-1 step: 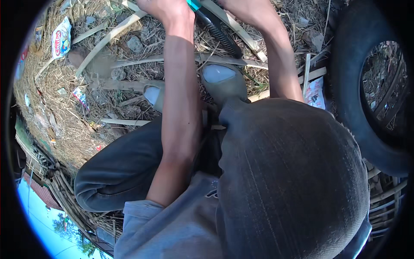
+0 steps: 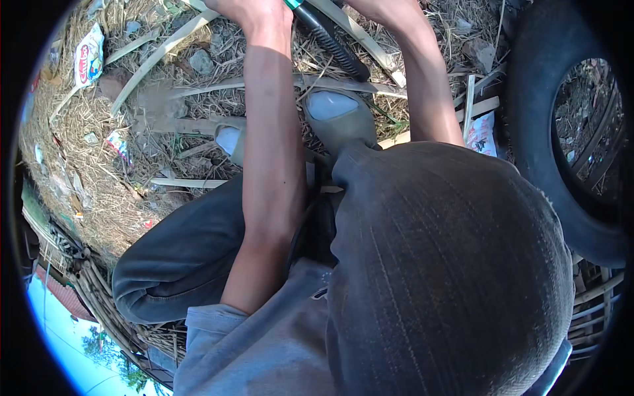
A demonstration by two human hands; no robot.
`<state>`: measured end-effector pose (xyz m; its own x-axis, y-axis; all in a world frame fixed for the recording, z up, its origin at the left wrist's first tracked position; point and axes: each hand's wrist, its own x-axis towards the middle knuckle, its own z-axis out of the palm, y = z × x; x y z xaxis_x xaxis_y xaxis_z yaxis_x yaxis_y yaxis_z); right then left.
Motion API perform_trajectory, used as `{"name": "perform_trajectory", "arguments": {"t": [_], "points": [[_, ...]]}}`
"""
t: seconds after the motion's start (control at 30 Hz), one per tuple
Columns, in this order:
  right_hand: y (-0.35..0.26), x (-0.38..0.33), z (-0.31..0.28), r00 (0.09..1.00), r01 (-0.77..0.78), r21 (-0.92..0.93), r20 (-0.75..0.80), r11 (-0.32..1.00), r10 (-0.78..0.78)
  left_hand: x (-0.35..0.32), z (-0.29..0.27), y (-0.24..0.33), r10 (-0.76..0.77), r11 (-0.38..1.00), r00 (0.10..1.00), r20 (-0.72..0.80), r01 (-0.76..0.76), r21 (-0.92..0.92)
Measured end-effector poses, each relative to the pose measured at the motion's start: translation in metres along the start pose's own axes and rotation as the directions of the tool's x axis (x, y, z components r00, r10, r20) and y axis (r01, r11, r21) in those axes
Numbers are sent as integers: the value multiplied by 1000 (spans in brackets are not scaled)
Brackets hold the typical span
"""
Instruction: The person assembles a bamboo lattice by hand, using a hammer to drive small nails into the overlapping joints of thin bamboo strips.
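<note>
My left hand (image 2: 256, 12) is at the top edge, fingers closed, against the green end of a black ribbed tool (image 2: 333, 46) that slants down to the right over the straw. My right forearm (image 2: 426, 86) rises to the top edge beside it, and the right hand itself is cut off there. Both arms reach forward over my bent knees. Below the tool, my two grey shoe tips (image 2: 337, 112) (image 2: 228, 138) rest on the ground.
A large black tyre (image 2: 538, 138) stands at the right. Dry straw, split bamboo slats (image 2: 165, 46) and stones cover the ground. A snack wrapper (image 2: 89, 56) lies at the far left, another (image 2: 482, 132) by the tyre. A woven bamboo fence (image 2: 99, 290) runs along the lower left.
</note>
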<state>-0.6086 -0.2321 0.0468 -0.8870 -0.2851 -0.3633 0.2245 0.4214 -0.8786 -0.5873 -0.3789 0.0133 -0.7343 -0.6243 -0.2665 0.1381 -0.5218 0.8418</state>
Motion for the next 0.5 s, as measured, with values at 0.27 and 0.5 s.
{"name": "perform_trajectory", "arguments": {"t": [0.27,0.5], "points": [[23,11,54,975,134,196,-202,971,-93,-4,-5,-5,101,990,981,-163,-83,111],[25,-1,53,986,97,163,-153,982,-72,18,-15,-30,125,992,990,-72,-125,11]]}}
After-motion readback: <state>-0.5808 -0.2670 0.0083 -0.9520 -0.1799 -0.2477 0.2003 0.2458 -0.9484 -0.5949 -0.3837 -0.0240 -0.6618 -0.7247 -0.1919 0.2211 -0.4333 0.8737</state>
